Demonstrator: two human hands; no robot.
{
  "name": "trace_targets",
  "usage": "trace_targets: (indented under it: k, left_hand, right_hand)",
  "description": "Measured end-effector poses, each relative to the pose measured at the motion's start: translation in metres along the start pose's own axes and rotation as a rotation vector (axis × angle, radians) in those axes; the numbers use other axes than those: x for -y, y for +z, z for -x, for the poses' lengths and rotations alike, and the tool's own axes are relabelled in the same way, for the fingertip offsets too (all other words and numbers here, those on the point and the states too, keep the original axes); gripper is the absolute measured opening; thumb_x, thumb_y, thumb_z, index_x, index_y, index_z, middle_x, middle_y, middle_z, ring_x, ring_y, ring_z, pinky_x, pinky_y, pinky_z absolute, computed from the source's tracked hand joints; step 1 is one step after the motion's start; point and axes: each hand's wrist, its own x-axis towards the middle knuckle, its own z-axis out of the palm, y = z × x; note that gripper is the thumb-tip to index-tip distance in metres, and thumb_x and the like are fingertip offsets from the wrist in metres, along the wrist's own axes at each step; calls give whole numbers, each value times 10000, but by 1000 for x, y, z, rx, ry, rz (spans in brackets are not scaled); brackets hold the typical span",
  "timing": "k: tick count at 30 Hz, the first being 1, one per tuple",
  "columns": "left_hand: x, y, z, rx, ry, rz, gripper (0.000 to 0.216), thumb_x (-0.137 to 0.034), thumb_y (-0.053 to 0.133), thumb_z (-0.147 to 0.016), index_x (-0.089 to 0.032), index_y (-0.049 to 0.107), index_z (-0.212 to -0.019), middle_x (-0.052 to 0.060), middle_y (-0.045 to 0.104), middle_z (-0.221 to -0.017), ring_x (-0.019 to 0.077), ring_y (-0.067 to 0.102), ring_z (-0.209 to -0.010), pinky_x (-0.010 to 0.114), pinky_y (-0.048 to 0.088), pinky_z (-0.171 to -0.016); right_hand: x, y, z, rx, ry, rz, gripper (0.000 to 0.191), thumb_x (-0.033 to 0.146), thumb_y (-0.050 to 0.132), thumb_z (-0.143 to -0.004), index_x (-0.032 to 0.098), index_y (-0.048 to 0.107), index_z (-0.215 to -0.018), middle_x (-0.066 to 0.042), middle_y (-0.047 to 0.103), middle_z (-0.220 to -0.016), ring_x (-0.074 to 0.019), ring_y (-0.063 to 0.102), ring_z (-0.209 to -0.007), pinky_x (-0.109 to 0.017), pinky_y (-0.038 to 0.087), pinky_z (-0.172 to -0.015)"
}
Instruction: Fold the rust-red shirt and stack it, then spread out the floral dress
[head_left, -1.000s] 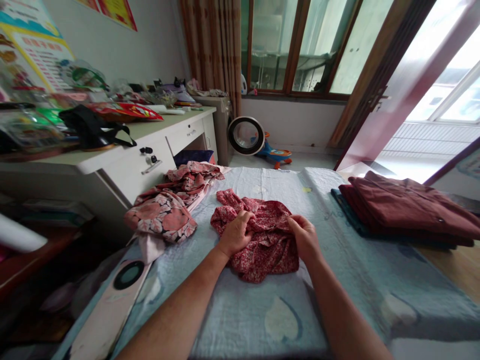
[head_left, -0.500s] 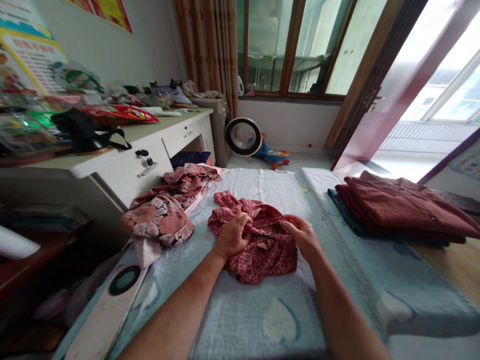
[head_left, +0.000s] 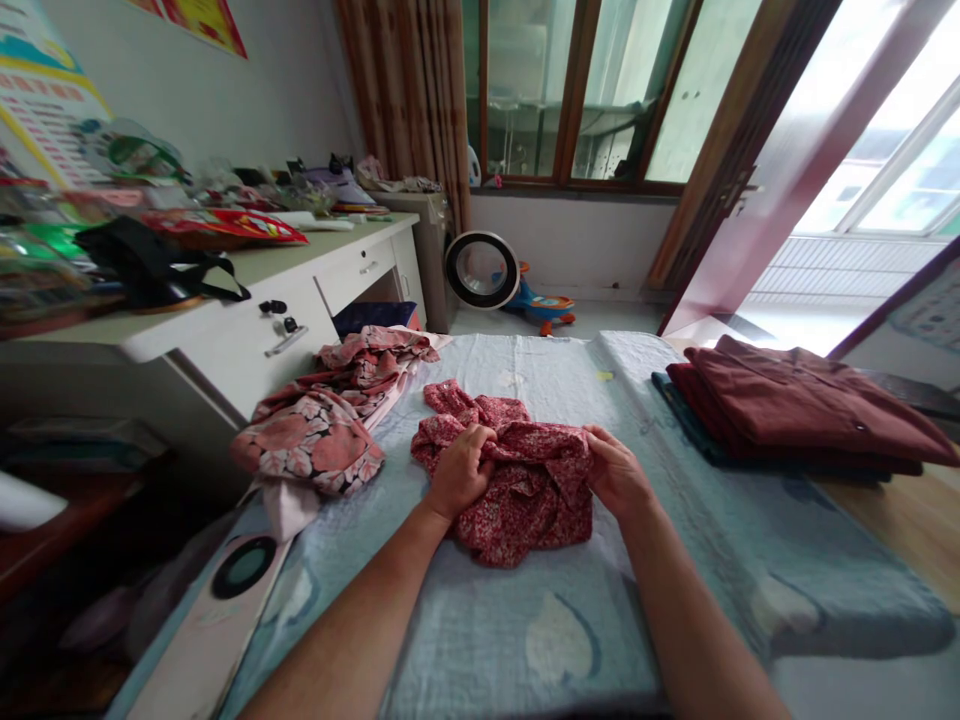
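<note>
A crumpled red garment with a small floral print (head_left: 525, 500) lies on the blue cloth (head_left: 517, 650) in front of me. My left hand (head_left: 463, 472) is closed on its middle, thumb and fingers pinching the fabric. At its right edge, my right hand (head_left: 616, 474) grips the cloth between thumb and fingers. A band of fabric is stretched between the two hands. To the left, a pink garment with large flowers (head_left: 315, 440) sits in a loose heap, apart from my hands.
Folded clothes, dark red on top (head_left: 810, 400), are stacked at the right. A white desk (head_left: 300, 320) holding a black strapped item (head_left: 150, 265) and clutter runs along the left wall. Beyond the cloth stand a washing machine with its round door open (head_left: 484, 270) and a blue-orange ride-on toy (head_left: 544, 305).
My right hand has moved slightly right, drawing the top band of the red garment straighter. My left hand keeps its hold. The view has shifted a little.
</note>
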Motion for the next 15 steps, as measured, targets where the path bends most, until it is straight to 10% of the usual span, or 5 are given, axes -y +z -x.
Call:
trace_targets:
  k: [15]
  left_hand:
    - [10,7,1,-37,-168,113,549,-33,551,-717,-163,538,-1250,117,634,-1245,252,585,-1196,415,445,-1068]
  right_hand:
    - [-4,6,0,2,-82,73,457,124,772,-575,234,640,-998,25,705,-851,-104,624,-670,-200,490,-594]
